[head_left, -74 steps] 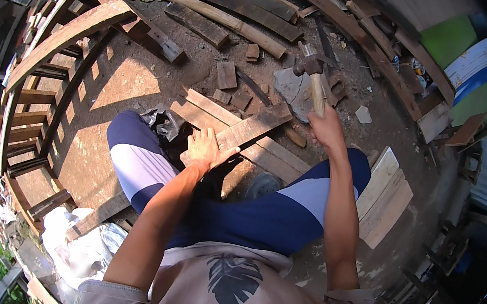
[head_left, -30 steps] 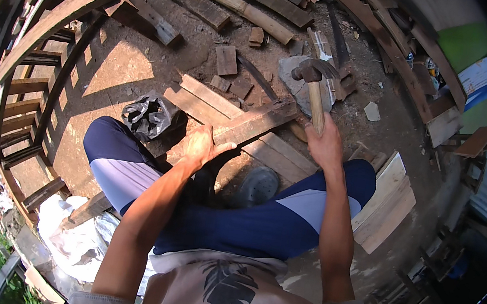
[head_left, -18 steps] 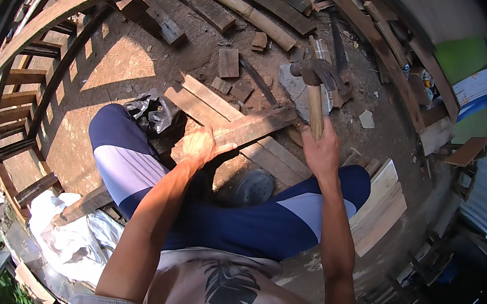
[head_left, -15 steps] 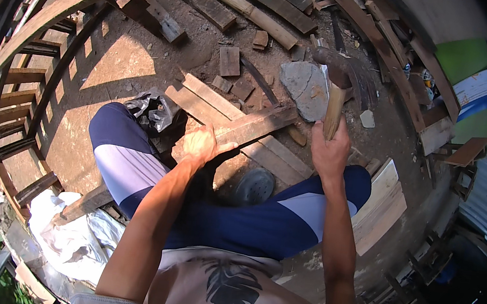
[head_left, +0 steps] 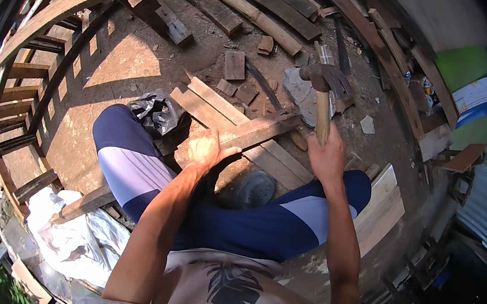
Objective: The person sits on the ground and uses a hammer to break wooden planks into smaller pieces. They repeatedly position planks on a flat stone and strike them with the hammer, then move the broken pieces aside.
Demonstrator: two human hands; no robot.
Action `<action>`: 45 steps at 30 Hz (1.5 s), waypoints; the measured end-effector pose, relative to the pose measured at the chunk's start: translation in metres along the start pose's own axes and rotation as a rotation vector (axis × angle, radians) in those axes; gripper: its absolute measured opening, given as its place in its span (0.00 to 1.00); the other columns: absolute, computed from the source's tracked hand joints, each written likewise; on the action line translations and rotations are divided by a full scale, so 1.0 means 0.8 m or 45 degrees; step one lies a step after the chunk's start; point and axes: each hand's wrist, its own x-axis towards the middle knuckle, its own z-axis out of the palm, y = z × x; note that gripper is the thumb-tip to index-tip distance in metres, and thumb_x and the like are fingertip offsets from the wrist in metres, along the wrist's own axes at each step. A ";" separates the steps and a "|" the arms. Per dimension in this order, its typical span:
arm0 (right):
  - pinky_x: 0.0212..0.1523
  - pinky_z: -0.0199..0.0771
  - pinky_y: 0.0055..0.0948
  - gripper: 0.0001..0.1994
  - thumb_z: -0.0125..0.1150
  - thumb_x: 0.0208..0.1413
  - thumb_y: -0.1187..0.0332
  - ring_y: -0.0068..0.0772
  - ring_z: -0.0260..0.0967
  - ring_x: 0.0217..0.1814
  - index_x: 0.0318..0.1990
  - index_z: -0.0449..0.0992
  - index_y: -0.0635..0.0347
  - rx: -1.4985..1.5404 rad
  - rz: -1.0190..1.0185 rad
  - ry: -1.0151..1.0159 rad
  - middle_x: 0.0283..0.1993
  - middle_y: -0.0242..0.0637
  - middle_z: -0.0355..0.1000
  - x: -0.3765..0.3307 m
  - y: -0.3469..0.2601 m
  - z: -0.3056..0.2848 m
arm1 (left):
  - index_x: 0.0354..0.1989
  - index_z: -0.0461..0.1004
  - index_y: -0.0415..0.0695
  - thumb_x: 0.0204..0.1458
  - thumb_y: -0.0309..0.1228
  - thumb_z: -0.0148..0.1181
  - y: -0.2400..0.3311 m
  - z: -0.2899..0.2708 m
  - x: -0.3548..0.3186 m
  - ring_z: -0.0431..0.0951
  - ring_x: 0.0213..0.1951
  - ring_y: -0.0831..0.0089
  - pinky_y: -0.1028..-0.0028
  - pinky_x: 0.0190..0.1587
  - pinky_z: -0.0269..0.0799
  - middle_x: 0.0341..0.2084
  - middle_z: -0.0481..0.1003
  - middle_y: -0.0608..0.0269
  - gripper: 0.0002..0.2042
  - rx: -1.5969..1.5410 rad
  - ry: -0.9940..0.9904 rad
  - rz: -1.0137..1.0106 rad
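My left hand [head_left: 204, 149] is closed around the near end of a wooden beam [head_left: 266, 125], thumb along its side. The beam lies slantwise across paired pale wooden slats [head_left: 209, 106], which continue on its other side. My right hand [head_left: 326, 155] grips the wooden handle of a hammer [head_left: 323, 114]. Its dark, rusty head is raised up and away from me, right of the beam's far end and apart from it. Beyond the beam lies a grey stone slab [head_left: 299, 92], partly covered by the hammer head.
A black plastic bag [head_left: 154, 112] sits by my left knee. Between my legs is a round grey container [head_left: 256, 189]. Wood offcuts [head_left: 234, 66] and long planks lie on the dirt ahead. A ladder-like wooden frame [head_left: 20, 91] stands left; boards [head_left: 384, 203] lie beside my right knee.
The hammer in my right hand has shifted slightly left, and its handle tilts differently. My left hand keeps its hold on the beam. The whole view has shifted a little.
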 end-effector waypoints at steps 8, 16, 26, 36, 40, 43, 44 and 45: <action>0.38 0.71 0.43 0.13 0.58 0.51 0.69 0.54 0.74 0.35 0.43 0.72 0.66 0.129 0.371 0.027 0.31 0.50 0.75 -0.026 0.088 0.056 | 0.41 0.68 0.41 0.37 0.46 0.72 -0.020 -0.003 0.004 0.71 0.44 0.62 0.64 0.43 0.63 0.38 0.70 0.58 0.28 0.245 0.311 0.178; 0.10 0.60 0.27 0.07 0.58 0.54 0.71 0.22 0.61 0.11 0.39 0.71 0.62 0.562 0.634 0.070 0.19 0.32 0.64 -0.022 0.067 0.046 | 0.41 0.68 0.42 0.36 0.46 0.73 -0.013 0.004 -0.003 0.69 0.44 0.63 0.65 0.44 0.61 0.38 0.69 0.58 0.29 0.284 0.319 0.161; 0.40 0.71 0.47 0.15 0.60 0.53 0.65 0.58 0.74 0.39 0.46 0.72 0.63 -0.027 0.271 -0.014 0.35 0.54 0.75 -0.022 0.079 0.055 | 0.39 0.71 0.41 0.40 0.60 0.68 -0.015 -0.004 0.011 0.74 0.44 0.57 0.59 0.45 0.69 0.36 0.74 0.53 0.32 0.088 0.249 -0.008; 0.45 0.70 0.50 0.16 0.59 0.53 0.65 0.63 0.72 0.46 0.47 0.70 0.62 0.072 0.151 -0.053 0.39 0.57 0.75 0.003 0.061 0.066 | 0.35 0.77 0.37 0.36 0.74 0.57 -0.017 -0.055 0.020 0.82 0.37 0.54 0.60 0.42 0.76 0.33 0.80 0.48 0.43 0.057 -0.026 -0.280; 0.44 0.70 0.51 0.16 0.59 0.53 0.65 0.64 0.72 0.44 0.47 0.70 0.61 -0.008 0.238 -0.156 0.37 0.57 0.75 0.008 0.074 0.078 | 0.41 0.76 0.35 0.40 0.73 0.55 -0.016 -0.064 0.023 0.81 0.40 0.52 0.58 0.45 0.75 0.32 0.80 0.45 0.44 0.039 -0.122 -0.240; 0.42 0.71 0.44 0.13 0.61 0.54 0.66 0.55 0.74 0.41 0.44 0.72 0.60 -0.075 0.102 -0.030 0.36 0.52 0.75 0.011 0.077 0.086 | 0.43 0.76 0.35 0.40 0.74 0.53 -0.013 -0.071 0.027 0.81 0.41 0.51 0.58 0.47 0.74 0.33 0.80 0.44 0.46 0.043 -0.154 -0.243; 0.41 0.71 0.45 0.13 0.60 0.54 0.65 0.56 0.74 0.40 0.44 0.72 0.61 -0.023 0.064 0.036 0.35 0.52 0.75 0.010 0.077 0.083 | 0.43 0.77 0.35 0.40 0.75 0.53 -0.013 -0.070 0.027 0.81 0.41 0.52 0.59 0.47 0.74 0.33 0.80 0.44 0.46 0.048 -0.144 -0.244; 0.40 0.71 0.47 0.13 0.60 0.54 0.65 0.57 0.74 0.38 0.43 0.72 0.63 0.036 0.020 0.092 0.33 0.53 0.75 0.009 0.066 0.078 | 0.42 0.77 0.35 0.40 0.75 0.53 -0.018 -0.067 0.025 0.81 0.41 0.52 0.59 0.47 0.74 0.33 0.80 0.45 0.46 0.056 -0.130 -0.257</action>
